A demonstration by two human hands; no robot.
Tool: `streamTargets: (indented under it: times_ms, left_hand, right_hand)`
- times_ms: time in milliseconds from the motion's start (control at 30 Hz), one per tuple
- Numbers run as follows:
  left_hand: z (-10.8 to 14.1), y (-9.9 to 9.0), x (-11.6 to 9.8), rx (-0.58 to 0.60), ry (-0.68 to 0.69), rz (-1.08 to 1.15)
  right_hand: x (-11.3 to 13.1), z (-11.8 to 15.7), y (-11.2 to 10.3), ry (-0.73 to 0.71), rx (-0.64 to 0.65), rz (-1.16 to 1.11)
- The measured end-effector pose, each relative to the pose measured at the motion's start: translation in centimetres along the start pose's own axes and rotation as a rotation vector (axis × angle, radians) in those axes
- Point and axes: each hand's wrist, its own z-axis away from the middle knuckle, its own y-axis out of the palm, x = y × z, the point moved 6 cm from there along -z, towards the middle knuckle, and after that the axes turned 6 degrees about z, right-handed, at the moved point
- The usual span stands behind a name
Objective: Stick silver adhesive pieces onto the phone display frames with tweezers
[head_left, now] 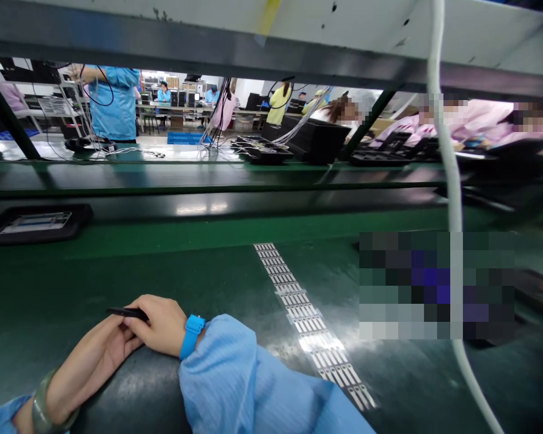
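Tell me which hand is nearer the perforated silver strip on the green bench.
Right. The right hand, holding a black pen-like tool, lies left of the strip, not touching it; the left hand lies further left, beyond the right hand.

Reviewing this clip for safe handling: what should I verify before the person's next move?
1. Right hand pinching a slim black pen-like tool: ok.
2. Bright blue wrist strap fastened on the right wrist: ok; any grounding cord: cannot tell.
3. Left hand free of jewellery: not ok, a pale green bangle sits at its wrist.
4. Perforated silver metal strip flat on the dark green bench mat, hands apart from it: ok.
5. Thick white cable hanging clear of both hands: ok.
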Motion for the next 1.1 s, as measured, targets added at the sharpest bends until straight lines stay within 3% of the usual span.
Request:
streamTargets:
  times_ms: [267, 833, 1100]
  left_hand:
    - [0.0, 0.0, 0.1, -0.006, -0.001, 0.019]
    - [-0.4, 0.1, 0.2, 0.126, 0.040, -0.035]
    - [-0.7, 1.1, 0.1, 0.213, 0.072, -0.088]
  right_hand:
    - [0.0, -0.1, 0.0, 0.009, 0.017, 0.010]
    - [-0.5, 0.2, -0.2, -0.026, 0.004, -0.039]
    - [-0.9, 0.2, -0.2, -0.028, -0.031, -0.069]
